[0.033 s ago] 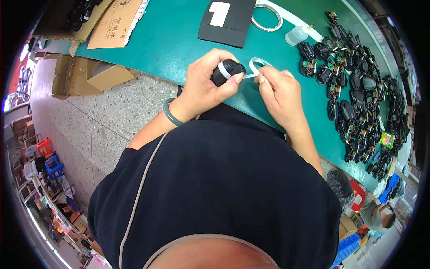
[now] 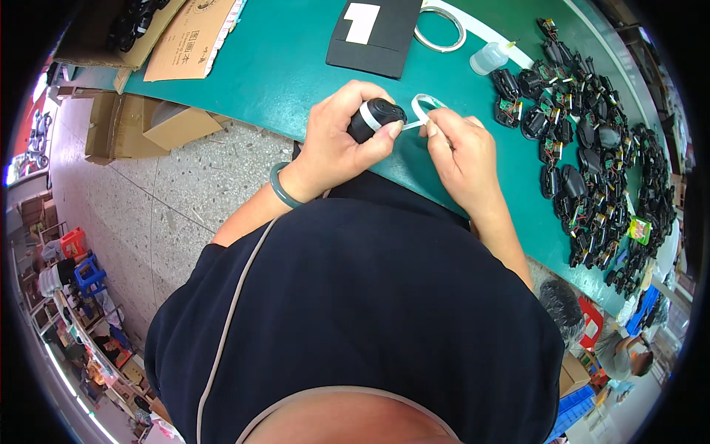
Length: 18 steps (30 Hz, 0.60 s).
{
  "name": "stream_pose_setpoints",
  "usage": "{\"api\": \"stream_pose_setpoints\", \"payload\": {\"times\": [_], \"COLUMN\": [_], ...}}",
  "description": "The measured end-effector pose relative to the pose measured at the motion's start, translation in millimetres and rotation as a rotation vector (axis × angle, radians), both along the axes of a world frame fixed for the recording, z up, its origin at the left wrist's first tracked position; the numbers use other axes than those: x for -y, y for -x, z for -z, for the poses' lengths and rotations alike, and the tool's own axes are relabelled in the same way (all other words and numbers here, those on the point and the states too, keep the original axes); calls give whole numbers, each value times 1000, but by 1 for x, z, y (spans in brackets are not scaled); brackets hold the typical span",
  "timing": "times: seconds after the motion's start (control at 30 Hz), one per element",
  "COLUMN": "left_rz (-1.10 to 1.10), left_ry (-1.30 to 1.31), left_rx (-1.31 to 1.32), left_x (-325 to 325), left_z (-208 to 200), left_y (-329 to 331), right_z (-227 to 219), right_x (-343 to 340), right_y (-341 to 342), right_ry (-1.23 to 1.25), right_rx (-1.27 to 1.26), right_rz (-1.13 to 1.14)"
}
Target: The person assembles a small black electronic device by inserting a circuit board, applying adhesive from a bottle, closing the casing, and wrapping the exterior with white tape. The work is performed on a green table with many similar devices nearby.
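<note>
My left hand [image 2: 344, 129] is closed around a small black rounded device [image 2: 386, 109] that looks like a computer mouse, held just above the near edge of the green table. A narrow white strip [image 2: 418, 106] passes round the device's body and stretches to the right. Its free part curls up in a loop between my hands. With thumb and fingers, my right hand [image 2: 464, 148] pinches the strip a little way from the device. My left thumb presses near the point where the strip leaves the device.
Many black device halves with green circuit boards [image 2: 569, 148] cover the table's right side. Behind my hands lie a black board [image 2: 370, 63], a tape ring [image 2: 461, 37] and a small clear bottle [image 2: 488, 59]. Cardboard boxes [image 2: 122, 129] stand at the left. Another person [image 2: 629, 355] is at lower right.
</note>
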<state>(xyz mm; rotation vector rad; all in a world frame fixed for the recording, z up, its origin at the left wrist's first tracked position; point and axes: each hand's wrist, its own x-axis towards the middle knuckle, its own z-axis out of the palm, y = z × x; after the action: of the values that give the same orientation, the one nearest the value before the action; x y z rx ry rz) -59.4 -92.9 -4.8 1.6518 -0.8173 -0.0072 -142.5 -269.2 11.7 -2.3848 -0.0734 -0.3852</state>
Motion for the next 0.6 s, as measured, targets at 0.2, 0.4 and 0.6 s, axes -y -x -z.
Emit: {"api": "stream_pose_setpoints", "payload": {"times": [0.2, 0.4, 0.6], "left_rz": [62, 65, 210], "left_ry": [210, 197, 360], "left_rx": [17, -281, -501], "left_x": [-8, -15, -5], "left_z": [-4, -5, 10], "left_y": [0, -19, -6], "right_z": [16, 13, -10], "right_x": [14, 30, 18], "right_y": [0, 14, 4], "right_ry": [-179, 352, 37], "right_rx": [-142, -238, 65], "right_rz": [376, 229, 95]}}
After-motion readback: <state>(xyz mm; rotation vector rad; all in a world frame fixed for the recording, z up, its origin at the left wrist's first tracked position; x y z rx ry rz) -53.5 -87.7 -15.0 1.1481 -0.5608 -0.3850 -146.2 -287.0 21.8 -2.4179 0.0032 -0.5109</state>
